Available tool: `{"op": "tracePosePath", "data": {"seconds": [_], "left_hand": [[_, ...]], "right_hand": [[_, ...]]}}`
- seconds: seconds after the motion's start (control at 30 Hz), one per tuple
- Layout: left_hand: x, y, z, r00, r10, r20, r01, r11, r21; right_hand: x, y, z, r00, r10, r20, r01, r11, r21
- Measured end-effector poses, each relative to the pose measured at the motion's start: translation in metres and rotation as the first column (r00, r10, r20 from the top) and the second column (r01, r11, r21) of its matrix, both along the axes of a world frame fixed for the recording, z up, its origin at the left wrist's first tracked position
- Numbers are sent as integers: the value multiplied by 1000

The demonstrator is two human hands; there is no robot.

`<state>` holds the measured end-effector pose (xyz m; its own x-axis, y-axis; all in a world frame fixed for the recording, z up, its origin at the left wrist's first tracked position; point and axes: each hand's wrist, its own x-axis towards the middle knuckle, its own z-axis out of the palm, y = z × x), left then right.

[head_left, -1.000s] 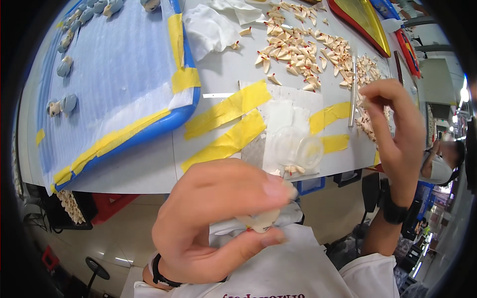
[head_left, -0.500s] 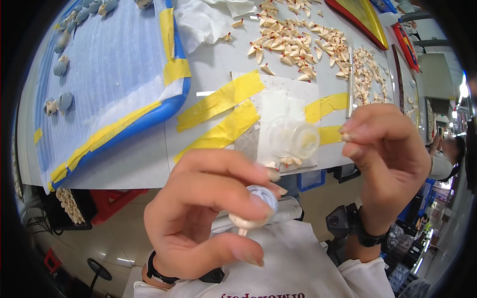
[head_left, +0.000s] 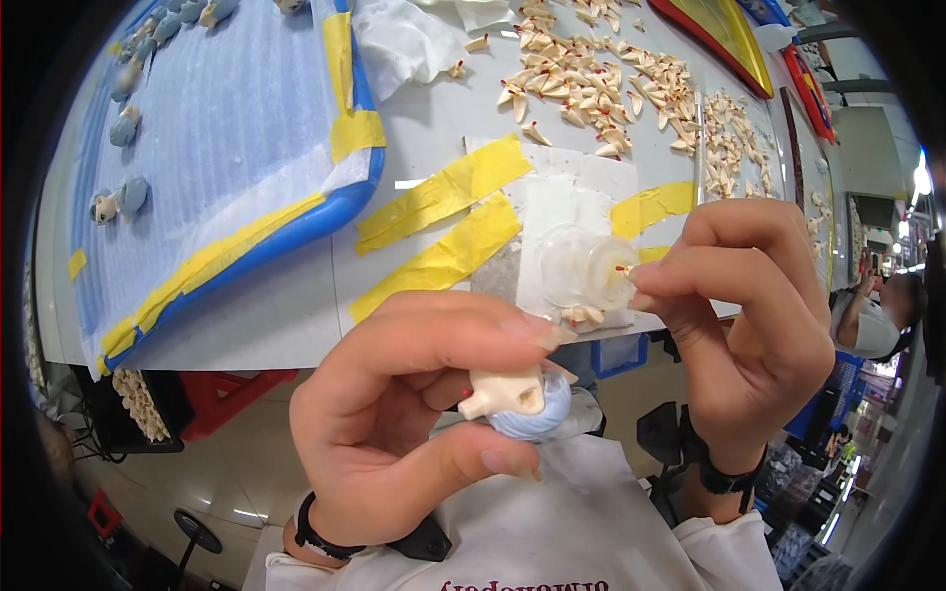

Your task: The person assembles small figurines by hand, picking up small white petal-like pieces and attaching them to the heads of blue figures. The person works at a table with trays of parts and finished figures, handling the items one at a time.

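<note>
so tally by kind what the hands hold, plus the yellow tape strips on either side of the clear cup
Blue-and-cream figure piece in the left hand: 1
Small red-tipped piece in the right hand: 1
Yellow tape strips, one partly hidden: 4
Total: 6

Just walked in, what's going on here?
A person's left hand holds a small cream-and-blue figure piece. The right hand pinches a tiny red-tipped piece near a clear cup; the two held pieces are apart. Loose cream pieces lie on the table, right of a blue-rimmed tray.
</note>
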<state>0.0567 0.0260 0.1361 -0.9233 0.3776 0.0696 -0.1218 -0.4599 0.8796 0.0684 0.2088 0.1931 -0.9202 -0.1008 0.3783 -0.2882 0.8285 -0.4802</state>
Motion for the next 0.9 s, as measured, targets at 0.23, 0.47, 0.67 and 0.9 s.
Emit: {"op": "tracePosePath", "data": {"seconds": [0.23,0.47,0.67,0.9], "left_hand": [[6,4,11,997,36,73,-34,999,-29],[6,-5,10,999,-35,-34,31,994,-103],[0,-16,6,956,-133,-261,64,964,-257],[1,-16,7,900,-87,-426,-60,945,-321]], "right_hand": [[16,-9,0,990,140,33,-108,872,-477],[15,-18,1,975,204,84,-165,927,-338],[16,-21,11,985,162,62,-152,980,-131],[14,-14,2,970,240,34,-225,943,-245]]}}
